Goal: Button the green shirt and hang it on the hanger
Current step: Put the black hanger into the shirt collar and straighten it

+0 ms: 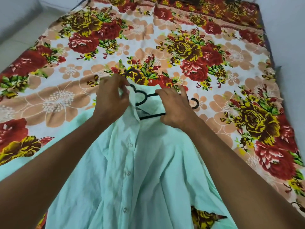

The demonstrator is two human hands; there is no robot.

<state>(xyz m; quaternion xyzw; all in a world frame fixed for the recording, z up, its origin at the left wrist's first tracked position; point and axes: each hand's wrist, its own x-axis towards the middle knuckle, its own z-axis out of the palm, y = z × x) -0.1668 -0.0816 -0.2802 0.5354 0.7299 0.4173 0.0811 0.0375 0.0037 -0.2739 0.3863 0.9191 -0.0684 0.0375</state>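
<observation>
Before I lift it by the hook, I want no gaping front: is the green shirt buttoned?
Buttoned where visible: the green shirt has its placket closed over three fastened buttons. The collar area is hidden by the hands.

Both hands [143, 103] gripping green shirt [140, 171] collar, black hanger [148, 104].

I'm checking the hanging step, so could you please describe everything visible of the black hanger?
The black hanger is thin, looks like plastic or coated wire, and lies nearly flat at the collar of the green shirt, on the floral bedsheet. Its hook curls beyond the left hand; a small end hook shows past the right hand, which grips its bars. The rest is hidden under cloth.
</observation>
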